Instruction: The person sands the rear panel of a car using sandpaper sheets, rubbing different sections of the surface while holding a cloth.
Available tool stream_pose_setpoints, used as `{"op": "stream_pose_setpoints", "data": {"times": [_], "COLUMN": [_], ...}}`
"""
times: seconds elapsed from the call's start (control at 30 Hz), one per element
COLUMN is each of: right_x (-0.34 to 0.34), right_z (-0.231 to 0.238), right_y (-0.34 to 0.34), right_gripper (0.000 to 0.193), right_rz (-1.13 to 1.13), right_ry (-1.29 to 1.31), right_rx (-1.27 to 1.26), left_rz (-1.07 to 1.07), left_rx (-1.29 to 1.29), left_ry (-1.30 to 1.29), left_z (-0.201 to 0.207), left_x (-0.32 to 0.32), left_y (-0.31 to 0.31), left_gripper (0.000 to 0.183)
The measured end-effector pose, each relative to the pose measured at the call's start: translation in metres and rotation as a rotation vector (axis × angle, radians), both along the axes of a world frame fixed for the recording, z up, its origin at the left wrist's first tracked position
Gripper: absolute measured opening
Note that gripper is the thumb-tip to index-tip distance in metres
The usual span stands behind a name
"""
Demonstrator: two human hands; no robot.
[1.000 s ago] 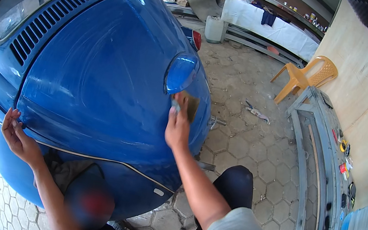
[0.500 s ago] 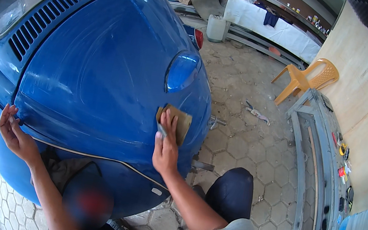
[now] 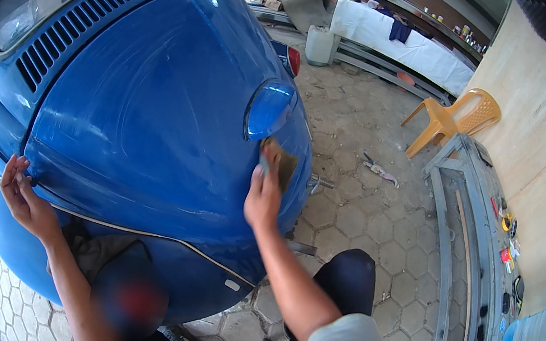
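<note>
The rounded rear lid [image 3: 148,90] of a blue car takes up the left and middle of the view, with pale scuffs and streaks on its paint. My right hand [image 3: 264,194] presses an olive-brown sheet of sandpaper [image 3: 282,169] against the lid's right side, just below the licence-plate light housing [image 3: 270,111]. A small greyish piece shows by the thumb; its kind cannot be made out. At the lid's lower left edge, my left hand [image 3: 29,204] is raised palm up with fingers loosely bent and apart, close to the bodywork. Nothing clear is in it.
A yellow plastic chair [image 3: 451,121] stands at the back right. Along the right runs a grey metal frame [image 3: 447,238] with small tools and a water bottle [image 3: 534,337]. Pliers [image 3: 381,169] lie on the paved floor. A dark cloth [image 3: 102,250] hangs by the fender.
My right hand has slid the sandpaper a little up and to the right, toward the light housing. My left hand has hardly moved.
</note>
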State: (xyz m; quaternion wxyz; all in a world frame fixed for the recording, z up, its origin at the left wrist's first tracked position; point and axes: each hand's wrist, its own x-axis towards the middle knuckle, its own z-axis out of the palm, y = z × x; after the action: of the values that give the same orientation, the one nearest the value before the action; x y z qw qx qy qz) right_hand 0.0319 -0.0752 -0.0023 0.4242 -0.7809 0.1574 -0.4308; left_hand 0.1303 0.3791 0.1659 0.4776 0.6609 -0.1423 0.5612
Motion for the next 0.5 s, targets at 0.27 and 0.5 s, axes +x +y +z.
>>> {"op": "stream_pose_setpoints", "data": {"times": [0.27,0.5], "right_x": [0.008,0.036], "right_z": [-0.002,0.024], "right_y": [-0.045,-0.087], "right_gripper": [0.061,0.061], "right_rz": [0.061,0.031], "right_ry": [0.015,0.32], "right_rx": [-0.03,0.204], "left_rz": [0.026,-0.001], "left_rx": [-0.014,-0.013], "left_ry": [-0.032,-0.073], "left_z": [0.002,-0.003], "left_x": [-0.005,-0.002], "left_y": [-0.006,-0.003], "left_gripper": [0.036,0.034]}}
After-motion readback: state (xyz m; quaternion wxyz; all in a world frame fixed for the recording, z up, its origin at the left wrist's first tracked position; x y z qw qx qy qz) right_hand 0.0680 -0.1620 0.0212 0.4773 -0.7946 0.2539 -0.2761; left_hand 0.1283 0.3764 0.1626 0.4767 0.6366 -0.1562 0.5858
